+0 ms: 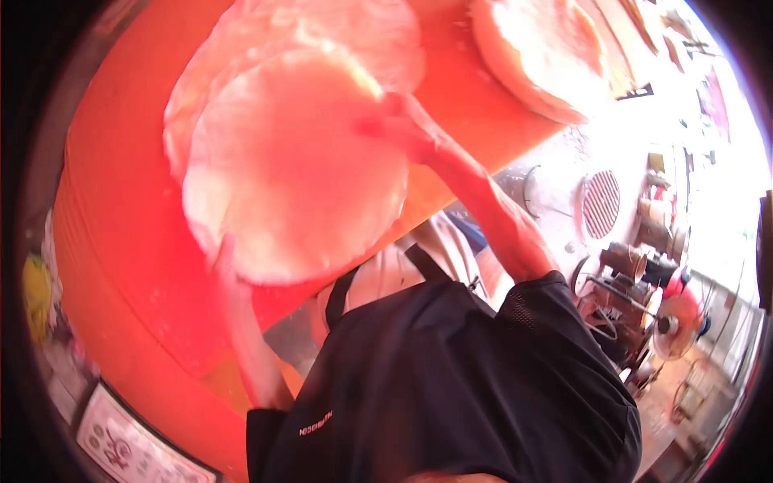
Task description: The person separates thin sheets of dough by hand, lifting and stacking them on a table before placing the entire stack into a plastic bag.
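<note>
A large round flat sheet of pale dough (298, 185) lies in front of me, overlapping a second, wider dough sheet (330, 20) behind it. My left hand (228, 264) is at its lower left rim, blurred, with a stretched finger over the edge. At the upper right rim, my right hand (403, 129) reaches over the sheet, fingers stretched and apart, also smeared by motion. Both hands are open against the dough's edge. Strong red light washes out the surface detail.
The sheets rest on an orange-red table (113, 217). A thick stack of round dough sheets (543, 56) stands at its upper right. Beyond the right edge are a round grate (601, 204) and a fan (676, 326). A framed sign (133, 439) is at lower left.
</note>
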Demonstrator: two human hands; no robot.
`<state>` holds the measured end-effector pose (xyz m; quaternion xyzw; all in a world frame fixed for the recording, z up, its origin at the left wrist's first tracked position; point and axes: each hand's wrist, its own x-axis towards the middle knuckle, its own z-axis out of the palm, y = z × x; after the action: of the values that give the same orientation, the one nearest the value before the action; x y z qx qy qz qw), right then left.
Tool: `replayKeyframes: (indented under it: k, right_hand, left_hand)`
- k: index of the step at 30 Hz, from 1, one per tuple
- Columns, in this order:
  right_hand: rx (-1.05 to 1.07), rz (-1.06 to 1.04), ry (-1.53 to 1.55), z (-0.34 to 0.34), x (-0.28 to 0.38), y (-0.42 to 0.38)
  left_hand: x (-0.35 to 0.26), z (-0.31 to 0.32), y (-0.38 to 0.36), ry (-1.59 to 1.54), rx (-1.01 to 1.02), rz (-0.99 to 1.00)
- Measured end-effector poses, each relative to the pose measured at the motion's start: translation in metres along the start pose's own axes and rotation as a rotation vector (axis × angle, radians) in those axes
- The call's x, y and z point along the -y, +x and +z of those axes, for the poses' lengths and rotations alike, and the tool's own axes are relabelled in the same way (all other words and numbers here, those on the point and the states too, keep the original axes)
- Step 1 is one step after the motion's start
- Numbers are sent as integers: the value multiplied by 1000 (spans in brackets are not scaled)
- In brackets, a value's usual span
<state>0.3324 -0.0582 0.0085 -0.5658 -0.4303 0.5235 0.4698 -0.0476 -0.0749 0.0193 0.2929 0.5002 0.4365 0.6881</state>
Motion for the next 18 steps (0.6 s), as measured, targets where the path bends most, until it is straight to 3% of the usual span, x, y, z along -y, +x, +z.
replayKeyframes:
  k: [5,8,10,14,17,18]
  right_hand:
    - [-69,-44,36,-80,104,-15]
    - [-225,63,-220,-168,154,-28]
    - [-273,1,-164,-233,177,-35]
    - [-358,-192,21,-364,188,-51]
    - [-404,-183,0,-454,161,-66]
    - [-547,-84,-126,-486,133,-66]
  left_hand:
    - [-32,84,6,102,14,-11]
    - [-43,189,23,145,-35,79]
    - [-46,257,43,-1,124,10]
    - [-24,389,79,-31,465,37]
    - [26,462,118,-65,534,23]
    - [56,473,138,-102,519,-6]
